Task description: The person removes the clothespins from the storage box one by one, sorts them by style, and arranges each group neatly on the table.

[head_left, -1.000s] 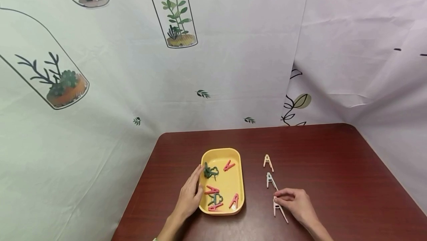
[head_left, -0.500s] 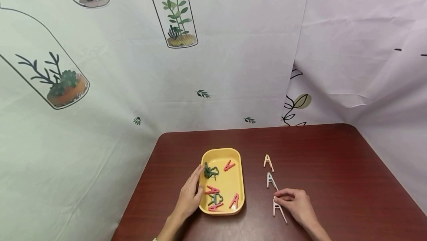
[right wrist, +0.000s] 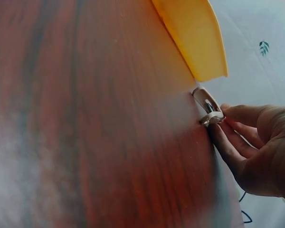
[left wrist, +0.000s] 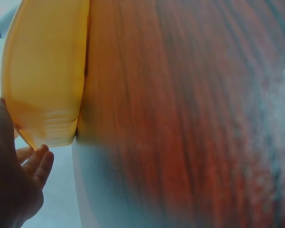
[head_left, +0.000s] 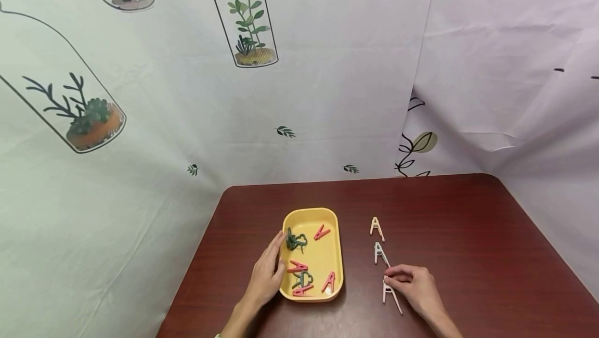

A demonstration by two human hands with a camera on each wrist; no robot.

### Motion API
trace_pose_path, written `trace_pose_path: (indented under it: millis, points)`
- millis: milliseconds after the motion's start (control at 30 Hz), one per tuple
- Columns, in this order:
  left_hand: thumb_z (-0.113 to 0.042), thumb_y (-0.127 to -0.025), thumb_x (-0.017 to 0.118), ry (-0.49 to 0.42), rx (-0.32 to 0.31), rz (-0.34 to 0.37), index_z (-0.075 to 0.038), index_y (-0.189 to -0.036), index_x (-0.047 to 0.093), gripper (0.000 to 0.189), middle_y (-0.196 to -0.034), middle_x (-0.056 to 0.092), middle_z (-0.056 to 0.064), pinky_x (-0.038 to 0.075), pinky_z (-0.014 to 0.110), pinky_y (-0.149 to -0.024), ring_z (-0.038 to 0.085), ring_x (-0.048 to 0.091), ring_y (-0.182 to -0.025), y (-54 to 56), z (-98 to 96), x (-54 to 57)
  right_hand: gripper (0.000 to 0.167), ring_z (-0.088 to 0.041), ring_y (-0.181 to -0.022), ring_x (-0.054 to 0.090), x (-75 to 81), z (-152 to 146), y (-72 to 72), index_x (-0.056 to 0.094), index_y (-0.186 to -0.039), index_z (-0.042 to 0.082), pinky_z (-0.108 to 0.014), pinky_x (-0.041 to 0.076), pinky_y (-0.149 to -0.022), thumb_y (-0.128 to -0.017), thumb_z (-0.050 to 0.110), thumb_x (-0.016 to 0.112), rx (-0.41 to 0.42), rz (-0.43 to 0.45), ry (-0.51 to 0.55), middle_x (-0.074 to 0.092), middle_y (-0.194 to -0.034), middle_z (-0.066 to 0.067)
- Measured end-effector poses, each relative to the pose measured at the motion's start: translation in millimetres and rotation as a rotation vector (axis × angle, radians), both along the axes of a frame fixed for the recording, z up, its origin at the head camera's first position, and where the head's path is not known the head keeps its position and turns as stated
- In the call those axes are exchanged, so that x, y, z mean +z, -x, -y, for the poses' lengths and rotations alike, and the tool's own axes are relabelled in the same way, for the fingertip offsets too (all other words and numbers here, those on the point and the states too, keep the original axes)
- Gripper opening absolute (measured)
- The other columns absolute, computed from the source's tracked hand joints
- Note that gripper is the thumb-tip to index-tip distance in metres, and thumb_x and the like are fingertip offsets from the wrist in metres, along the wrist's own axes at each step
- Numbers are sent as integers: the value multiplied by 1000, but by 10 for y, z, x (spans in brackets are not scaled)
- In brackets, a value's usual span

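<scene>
Right hand [head_left: 418,288] at four o'clock from the yellow tray [head_left: 323,255], thumb and fingers pinching the top of a pale pink clip [head_left: 388,289]. Left hand [head_left: 267,275] at eight, fingers extended along tray's rim. Inside tray: red clips [head_left: 329,282], dark green pieces [head_left: 291,240]. On bench [head_left: 449,213], mint clip [head_left: 378,249] at three, cream clip [head_left: 375,222] toward two. Beyond: printed white cloth [head_left: 318,104].

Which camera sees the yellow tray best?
The head view: it looks down on the yellow tray, showing the pink clips and green pieces inside. The left wrist view shows only an outer side close up, cut off at the top; the right wrist view shows just part of an outer wall.
</scene>
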State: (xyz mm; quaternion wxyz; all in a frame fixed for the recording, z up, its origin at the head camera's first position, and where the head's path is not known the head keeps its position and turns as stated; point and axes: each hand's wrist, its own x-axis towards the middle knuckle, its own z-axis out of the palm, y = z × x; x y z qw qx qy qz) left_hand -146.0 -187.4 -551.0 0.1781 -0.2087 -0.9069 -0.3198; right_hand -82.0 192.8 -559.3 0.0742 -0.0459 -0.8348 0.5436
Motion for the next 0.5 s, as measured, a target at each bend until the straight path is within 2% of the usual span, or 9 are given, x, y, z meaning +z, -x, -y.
trace_pose_path:
  millis: [267, 500]
  points:
    - [3, -92, 68, -4, -2, 10, -10, -158, 51, 69, -165, 46, 8, 46, 56, -110, 26, 48, -147, -3, 0, 0, 16, -2, -71, 72, 5, -22, -9, 83, -90, 7, -13, 49, -66, -78, 4, 91, -44, -27, 16, 79, -76, -1]
    - [3, -92, 68, -5, -5, 2, -9, -158, 51, 69, -163, 48, 12, 46, 57, -110, 27, 48, -147, 8, 5, -9, 11, -2, -70, 73, 84, -110, -5, 82, -94, 4, -15, 52, -64, -84, 3, 87, -80, -17, 59, 80, -80, -5]
